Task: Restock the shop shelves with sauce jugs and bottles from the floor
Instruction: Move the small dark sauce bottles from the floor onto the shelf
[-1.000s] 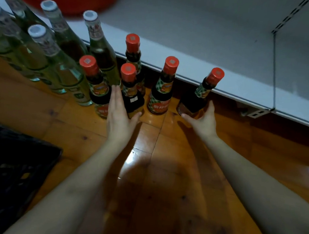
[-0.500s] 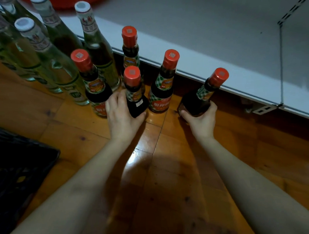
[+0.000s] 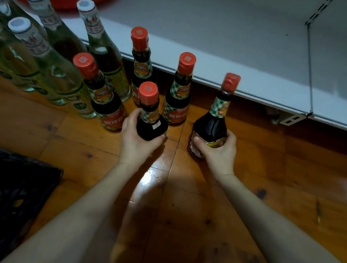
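Wood floor point(image 3: 192, 210) — sauce bottles point(image 3: 176, 105) (labels point(image 3: 180, 92) blurry)

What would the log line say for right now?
left hand: grips front sauce bottle | right hand: grips tilted sauce bottle | shelf: neither bottle placed yet

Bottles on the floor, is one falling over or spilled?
The red-capped sauce bottle gripped by the right hand leans toward the shelf; it is held, not falling. The left hand grips a second sauce bottle, upright. No spill shows; the bright floor patch looks like glare.
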`<state>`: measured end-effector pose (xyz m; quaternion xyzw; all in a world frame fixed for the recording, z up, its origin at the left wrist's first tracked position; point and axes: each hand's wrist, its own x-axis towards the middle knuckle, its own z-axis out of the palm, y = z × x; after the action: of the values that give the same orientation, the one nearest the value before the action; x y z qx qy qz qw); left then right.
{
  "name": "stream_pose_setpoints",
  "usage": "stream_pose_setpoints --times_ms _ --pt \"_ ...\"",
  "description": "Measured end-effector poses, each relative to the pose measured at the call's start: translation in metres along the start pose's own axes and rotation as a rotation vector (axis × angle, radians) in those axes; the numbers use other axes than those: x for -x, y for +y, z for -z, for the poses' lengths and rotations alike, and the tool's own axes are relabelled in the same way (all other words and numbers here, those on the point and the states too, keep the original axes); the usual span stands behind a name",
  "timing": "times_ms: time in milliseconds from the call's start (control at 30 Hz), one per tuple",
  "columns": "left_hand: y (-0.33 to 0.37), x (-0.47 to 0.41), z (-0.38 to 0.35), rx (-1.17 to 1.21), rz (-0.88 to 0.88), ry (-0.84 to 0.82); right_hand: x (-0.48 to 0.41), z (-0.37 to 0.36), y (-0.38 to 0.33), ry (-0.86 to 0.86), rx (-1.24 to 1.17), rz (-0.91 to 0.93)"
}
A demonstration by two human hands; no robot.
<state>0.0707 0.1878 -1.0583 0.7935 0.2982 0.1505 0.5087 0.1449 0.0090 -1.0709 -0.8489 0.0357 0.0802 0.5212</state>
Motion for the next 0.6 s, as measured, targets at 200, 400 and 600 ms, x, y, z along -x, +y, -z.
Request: stream_pose_setpoints --times_ms 200,400,600 --pt "0.025 0.026 0.010 0.130 0.166 -0.068 0.025 0.009 -0.017 0.003 -0.078 -0.108" --pt "0.098 0.066 0.045 0.174 0.222 -0.115 0.077 0.048 -0.066 -0.037 -0.011 -0.189" --pt "0.196 0.098 0.094 0.233 0.259 -0.139 0.127 0.107 -0.147 -0.062 -0.045 -0.284"
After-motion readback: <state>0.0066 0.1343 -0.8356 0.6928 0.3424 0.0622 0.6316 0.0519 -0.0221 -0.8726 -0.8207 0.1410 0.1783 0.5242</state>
